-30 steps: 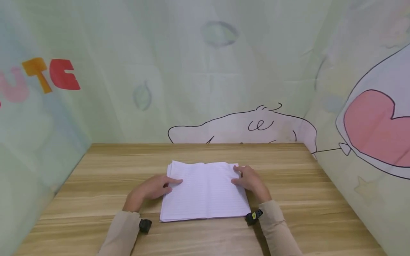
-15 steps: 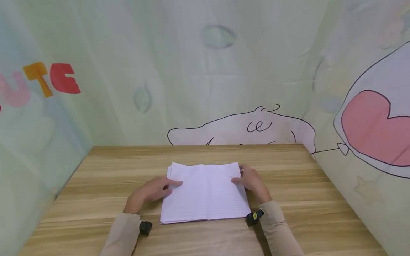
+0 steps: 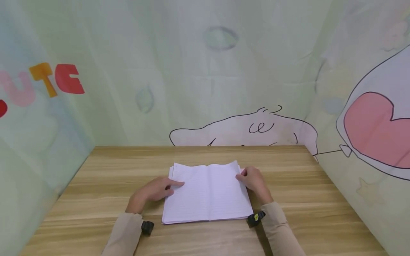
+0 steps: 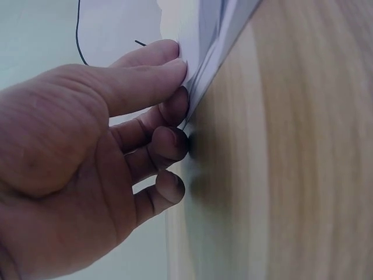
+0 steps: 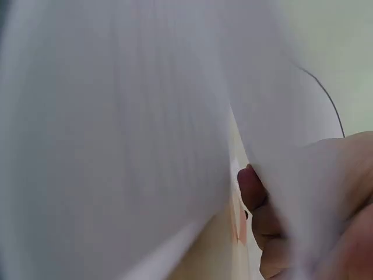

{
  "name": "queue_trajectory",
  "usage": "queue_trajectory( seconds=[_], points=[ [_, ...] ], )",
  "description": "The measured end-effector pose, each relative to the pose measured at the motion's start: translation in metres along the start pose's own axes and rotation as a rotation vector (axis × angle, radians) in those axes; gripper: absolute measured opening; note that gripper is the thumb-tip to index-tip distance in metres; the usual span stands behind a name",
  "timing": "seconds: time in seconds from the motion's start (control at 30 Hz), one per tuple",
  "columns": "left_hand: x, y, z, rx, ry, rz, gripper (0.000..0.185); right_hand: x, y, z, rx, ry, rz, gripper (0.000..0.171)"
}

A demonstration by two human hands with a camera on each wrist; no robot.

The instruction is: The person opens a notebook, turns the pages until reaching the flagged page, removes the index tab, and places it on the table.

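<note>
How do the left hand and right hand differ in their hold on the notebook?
The left hand lies flat, fingertips resting on the notebook's left page; the right hand curls at the right edge, pinching a page. That right page lifts slightly; the left page lies flat. Both hands touch the open notebook.

A blurred page (image 5: 116, 140) fills the right wrist view, hiding most of the right hand (image 5: 326, 216).

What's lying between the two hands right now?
The open notebook spans the gap on the table: left hand at its left page, right hand pinching the right page's edge. Clearest in the head view.
</note>
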State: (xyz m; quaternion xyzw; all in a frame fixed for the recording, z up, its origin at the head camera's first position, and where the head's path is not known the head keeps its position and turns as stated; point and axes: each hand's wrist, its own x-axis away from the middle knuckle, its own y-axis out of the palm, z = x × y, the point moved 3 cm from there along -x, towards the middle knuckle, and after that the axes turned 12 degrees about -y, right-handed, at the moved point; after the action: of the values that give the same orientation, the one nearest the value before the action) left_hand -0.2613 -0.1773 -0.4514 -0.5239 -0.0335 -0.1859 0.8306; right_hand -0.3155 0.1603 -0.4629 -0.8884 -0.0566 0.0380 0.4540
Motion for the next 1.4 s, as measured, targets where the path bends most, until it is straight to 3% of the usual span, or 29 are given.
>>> queue_trajectory(
  seconds=[0.17,0.33,0.67,0.8,0.93,1.03,1.17,1.4],
  points=[
    [0.000,0.001,-0.001,0.007,-0.025,-0.007,0.039,0.001,-0.002,-0.002,-0.003,-0.007,-0.015,0.024],
    [-0.001,0.001,-0.001,-0.002,-0.009,-0.002,0.039,0.002,-0.006,-0.003,-0.040,-0.014,-0.007,0.024],
    [-0.002,0.002,0.001,-0.004,-0.048,-0.008,0.038,0.003,-0.019,-0.011,-0.140,-0.099,-0.003,0.024],
    [-0.003,0.003,0.001,-0.006,-0.056,-0.008,0.038,0.004,-0.021,-0.011,-0.260,-0.115,-0.057,0.026],
    [-0.002,0.002,0.003,-0.012,-0.046,-0.010,0.038,0.006,-0.023,-0.012,-0.439,-0.119,-0.193,0.029],
    [-0.001,0.001,0.004,-0.004,-0.043,-0.006,0.038,0.007,-0.024,-0.016,-0.516,-0.169,-0.270,0.030],
    [-0.001,0.002,0.001,0.025,-0.072,-0.026,0.039,0.008,-0.023,-0.024,-0.608,-0.225,-0.310,0.027],
    [-0.003,0.004,-0.003,0.017,-0.103,-0.032,0.040,0.008,-0.013,-0.032,-0.767,-0.219,-0.343,0.033]
  ],
)
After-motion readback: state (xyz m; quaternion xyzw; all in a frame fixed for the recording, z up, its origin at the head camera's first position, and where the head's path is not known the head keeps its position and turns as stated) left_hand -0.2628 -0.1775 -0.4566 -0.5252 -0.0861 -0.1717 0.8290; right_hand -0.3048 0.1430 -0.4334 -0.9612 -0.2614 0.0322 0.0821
